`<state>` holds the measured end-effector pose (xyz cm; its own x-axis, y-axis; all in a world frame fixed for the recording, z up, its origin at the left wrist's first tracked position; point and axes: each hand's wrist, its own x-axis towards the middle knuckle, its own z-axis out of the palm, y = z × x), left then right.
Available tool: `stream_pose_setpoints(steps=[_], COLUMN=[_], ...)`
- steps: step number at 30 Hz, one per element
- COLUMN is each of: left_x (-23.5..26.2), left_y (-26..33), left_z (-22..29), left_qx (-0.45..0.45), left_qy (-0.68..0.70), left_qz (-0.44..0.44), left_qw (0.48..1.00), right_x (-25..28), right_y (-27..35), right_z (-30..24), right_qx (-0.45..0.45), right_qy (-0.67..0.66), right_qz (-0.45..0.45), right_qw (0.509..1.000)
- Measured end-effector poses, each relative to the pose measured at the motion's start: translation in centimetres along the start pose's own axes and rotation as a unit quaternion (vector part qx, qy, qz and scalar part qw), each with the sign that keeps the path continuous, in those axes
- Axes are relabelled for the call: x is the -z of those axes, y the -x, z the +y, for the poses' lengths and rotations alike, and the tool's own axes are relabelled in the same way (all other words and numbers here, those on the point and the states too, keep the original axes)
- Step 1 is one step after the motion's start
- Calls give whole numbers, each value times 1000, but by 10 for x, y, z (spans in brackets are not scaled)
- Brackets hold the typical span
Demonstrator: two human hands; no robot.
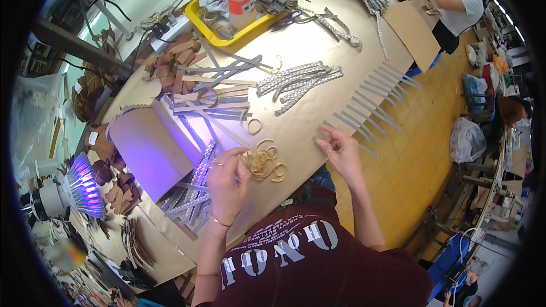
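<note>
My left hand (228, 185) is closed, thumb and fingers pressed together, at the left side of a small pile of tan curled bands (260, 165). What it pinches, if anything, is too small to make out. Over the table's right edge, my right hand (342, 152) has its index finger and thumb apart, fingers half bent. It is at the near end of a row of narrow grey strips (371, 104), which jut past the edge. One grey strip (368, 151) passes partly hidden under this hand. Two loose tan rings lie close to the pile.
Braided silver straps (298, 81) lie mid-table, with brown and grey strips (213, 99) to their left. A yellow tray (211, 38) holds a green-lidded jar (241, 5). At left, a lit purple lamp (85, 186) faces a brown curved board (149, 148). Another person (462, 11) works far right.
</note>
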<state>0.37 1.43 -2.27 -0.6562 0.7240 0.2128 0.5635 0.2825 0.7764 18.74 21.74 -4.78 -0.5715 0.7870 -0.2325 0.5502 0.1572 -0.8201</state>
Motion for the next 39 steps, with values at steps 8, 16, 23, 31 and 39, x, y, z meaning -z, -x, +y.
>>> stream_pose_setpoints(steps=[8,16,23,31,39], left_x=[-19,-20,0,14,15], left_y=[8,21,31,39,31], left_z=[1,-9,1,14,12], left_qx=[-87,-36,-15,-33,-45], left_qy=[-150,-184,-103,-43,-33], left_qz=[-42,-45,-8,80,109], left_qw=[984,981,995,995,993], right_x=[-2,-25,-95,-160,-164], right_y=[-9,7,-47,-61,-84], right_z=[-3,-37,-107,-103,-105], right_qx=[-19,197,282,329,381], right_qy=[264,338,175,290,215], right_qz=[104,187,-54,-88,-16], right_qw=[959,901,942,895,899])
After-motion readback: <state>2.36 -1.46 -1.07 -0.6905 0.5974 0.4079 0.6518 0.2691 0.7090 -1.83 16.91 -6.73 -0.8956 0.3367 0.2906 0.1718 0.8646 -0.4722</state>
